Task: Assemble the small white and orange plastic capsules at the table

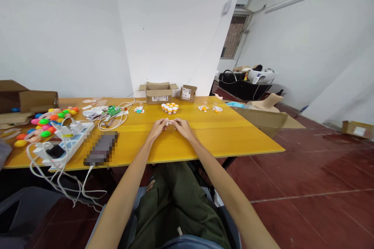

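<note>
Close together above the yellow table, my left hand and my right hand meet with fingertips pinched. Between them shows a small white piece, too small to name its kind. Both hands appear closed on it; the fingers cover part of it. Just beyond stands a cluster of small white-and-orange cups. To the right lie two small heaps of orange and white parts, and to the left is a small heap of white and teal parts.
An open cardboard box and a smaller box stand against the wall. At left lie a power strip with white cables, a blurred dark device, a green packet and coloured balls.
</note>
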A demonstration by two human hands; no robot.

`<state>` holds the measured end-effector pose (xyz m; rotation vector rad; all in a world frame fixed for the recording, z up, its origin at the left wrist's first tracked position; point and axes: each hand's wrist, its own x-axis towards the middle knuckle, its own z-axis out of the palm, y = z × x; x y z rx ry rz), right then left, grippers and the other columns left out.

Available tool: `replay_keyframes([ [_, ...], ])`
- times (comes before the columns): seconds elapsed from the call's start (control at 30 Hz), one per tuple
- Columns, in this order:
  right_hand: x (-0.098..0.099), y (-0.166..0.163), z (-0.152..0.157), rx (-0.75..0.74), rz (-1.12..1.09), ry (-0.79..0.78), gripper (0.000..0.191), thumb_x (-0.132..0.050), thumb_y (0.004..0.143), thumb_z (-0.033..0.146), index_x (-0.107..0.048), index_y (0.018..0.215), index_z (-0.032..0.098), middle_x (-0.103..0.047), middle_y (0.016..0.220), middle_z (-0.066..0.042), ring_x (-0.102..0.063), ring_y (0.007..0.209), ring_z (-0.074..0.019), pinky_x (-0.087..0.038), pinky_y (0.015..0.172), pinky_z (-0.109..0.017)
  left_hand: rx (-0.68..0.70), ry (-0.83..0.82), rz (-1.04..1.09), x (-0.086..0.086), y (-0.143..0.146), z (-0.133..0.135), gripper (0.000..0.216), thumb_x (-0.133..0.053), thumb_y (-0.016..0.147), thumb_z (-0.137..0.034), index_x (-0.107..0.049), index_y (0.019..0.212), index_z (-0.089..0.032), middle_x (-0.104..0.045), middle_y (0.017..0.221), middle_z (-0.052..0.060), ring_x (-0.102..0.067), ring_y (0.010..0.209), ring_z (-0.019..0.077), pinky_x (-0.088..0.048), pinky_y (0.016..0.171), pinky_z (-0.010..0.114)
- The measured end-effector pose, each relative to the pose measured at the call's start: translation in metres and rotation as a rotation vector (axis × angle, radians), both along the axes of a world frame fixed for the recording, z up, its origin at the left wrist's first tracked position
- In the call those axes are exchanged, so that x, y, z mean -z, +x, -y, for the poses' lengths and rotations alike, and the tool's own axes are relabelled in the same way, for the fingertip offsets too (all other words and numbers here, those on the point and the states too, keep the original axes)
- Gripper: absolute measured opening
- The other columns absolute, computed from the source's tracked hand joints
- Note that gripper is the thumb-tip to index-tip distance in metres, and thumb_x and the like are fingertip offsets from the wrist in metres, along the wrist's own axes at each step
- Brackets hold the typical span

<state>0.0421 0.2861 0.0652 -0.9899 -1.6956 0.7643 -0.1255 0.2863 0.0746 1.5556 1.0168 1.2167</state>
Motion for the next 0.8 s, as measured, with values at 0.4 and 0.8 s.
replay_keyframes([
  [0.4, 0.007, -0.003, -0.006, -0.062, -0.072, -0.024, 0.034, -0.073, 0.073, 0.050, -0.063, 0.091, 0.023, -0.063, 0.069, 0.003, -0.059, 0.063, -0.0148, -0.050, 0.060, -0.026, 0.001, -0.001, -0.012, 0.001, 0.000, -0.002, 0.044, -0.067, 0.079, -0.061, -0.064, 0.067, -0.019, -0.053, 0.053, -0.002, -0.055, 0.059, 0.0149, -0.045, 0.061, 0.027],
  [0.8, -0.008, -0.003, 0.007, -0.033, -0.065, -0.105, 0.028, -0.065, 0.073, 0.049, -0.056, 0.077, 0.023, -0.059, 0.059, 0.004, -0.055, 0.050, -0.0137, -0.046, 0.053, -0.028, 0.012, 0.016, -0.017, -0.004, 0.002, 0.004, 0.047, -0.064, 0.080, -0.061, -0.055, 0.059, -0.020, -0.052, 0.056, -0.001, -0.049, 0.053, 0.0120, -0.044, 0.060, 0.029],
])
